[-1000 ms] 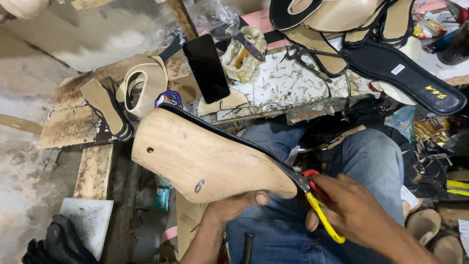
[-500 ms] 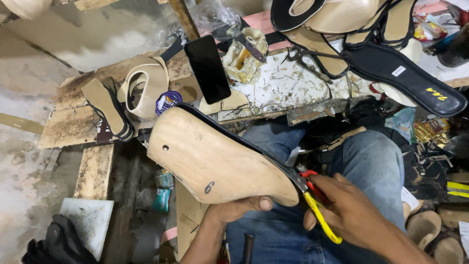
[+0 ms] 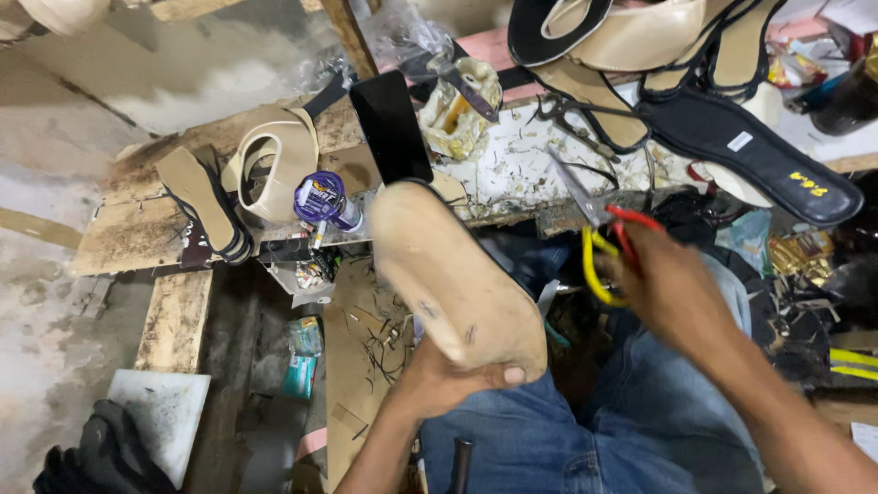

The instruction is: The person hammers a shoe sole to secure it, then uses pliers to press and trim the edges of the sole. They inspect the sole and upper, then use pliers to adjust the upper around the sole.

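The left hand (image 3: 448, 380) grips the heel end of a tan sole (image 3: 453, 279) over the lap, fingers wrapped under it and thumb on the rim, so the sole tilts up toward the surface (image 3: 530, 169). The right hand (image 3: 672, 279) lifts scissors (image 3: 599, 233) clear of the sole, fingers closed through the red and yellow loops, blades pointing up and left. The risks, as I judge them: a one-ended hold could let the sole twist or drop, and the raised tips sit close to the clutter above and could snag it. Beyond, a purple-capped bottle (image 3: 322, 201) lies at the surface's edge. Farther off stands a crusted pot (image 3: 457, 110) with a tool (image 3: 462, 78) stuck in it, probably glue, though the contents are hard to see.
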A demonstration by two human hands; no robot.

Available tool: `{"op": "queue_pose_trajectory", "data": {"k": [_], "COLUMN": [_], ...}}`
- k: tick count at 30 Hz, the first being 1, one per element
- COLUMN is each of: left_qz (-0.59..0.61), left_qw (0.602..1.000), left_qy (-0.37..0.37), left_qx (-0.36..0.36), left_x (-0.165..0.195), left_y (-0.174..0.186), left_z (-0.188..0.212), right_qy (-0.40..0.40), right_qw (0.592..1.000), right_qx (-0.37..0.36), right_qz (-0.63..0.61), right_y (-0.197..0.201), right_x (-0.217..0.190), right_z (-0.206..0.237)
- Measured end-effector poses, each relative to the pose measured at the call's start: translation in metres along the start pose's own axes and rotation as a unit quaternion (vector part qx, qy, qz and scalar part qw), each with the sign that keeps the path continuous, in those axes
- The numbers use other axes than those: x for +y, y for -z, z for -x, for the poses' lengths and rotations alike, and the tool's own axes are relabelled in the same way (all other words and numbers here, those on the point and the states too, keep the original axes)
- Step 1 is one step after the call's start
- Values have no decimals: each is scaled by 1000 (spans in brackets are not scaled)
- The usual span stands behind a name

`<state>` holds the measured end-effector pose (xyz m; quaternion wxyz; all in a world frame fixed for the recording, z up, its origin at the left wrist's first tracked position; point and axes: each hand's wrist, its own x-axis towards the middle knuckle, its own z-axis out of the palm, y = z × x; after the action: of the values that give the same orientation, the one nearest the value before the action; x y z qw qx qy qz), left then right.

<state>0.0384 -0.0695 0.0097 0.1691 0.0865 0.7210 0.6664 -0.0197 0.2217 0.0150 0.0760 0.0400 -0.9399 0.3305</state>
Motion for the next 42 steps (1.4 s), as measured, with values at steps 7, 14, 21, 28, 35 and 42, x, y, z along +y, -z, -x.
{"op": "queue_pose_trajectory", "data": {"k": [7, 14, 21, 28, 35, 42], "left_qz": [-29, -71, -137, 191, 285, 243], "left_qw": [1000, 995, 986, 972, 951, 957], "left_qy": [-1, 61, -80, -77, -120, -122], "left_qx": [0, -20, -46, 111, 10, -99], "left_x": [21, 29, 11, 28, 66, 76], "left_y": [-14, -8, 1, 48, -15, -72], "left_z": [-1, -8, -20, -28, -74, -121], "right_qy": [75, 143, 51, -104, -125, -149], "right_qw": [990, 939, 846, 816, 776, 778], "right_qx": [88, -109, -166, -169, -294, -166], "right_qz": [84, -293, -504, -544, -544, -587], "right_y": [-1, 24, 27, 8, -60, -32], "right_x": [31, -22, -19, 57, 37, 42], "right_z": [-83, -55, -25, 49, 147, 167]}}
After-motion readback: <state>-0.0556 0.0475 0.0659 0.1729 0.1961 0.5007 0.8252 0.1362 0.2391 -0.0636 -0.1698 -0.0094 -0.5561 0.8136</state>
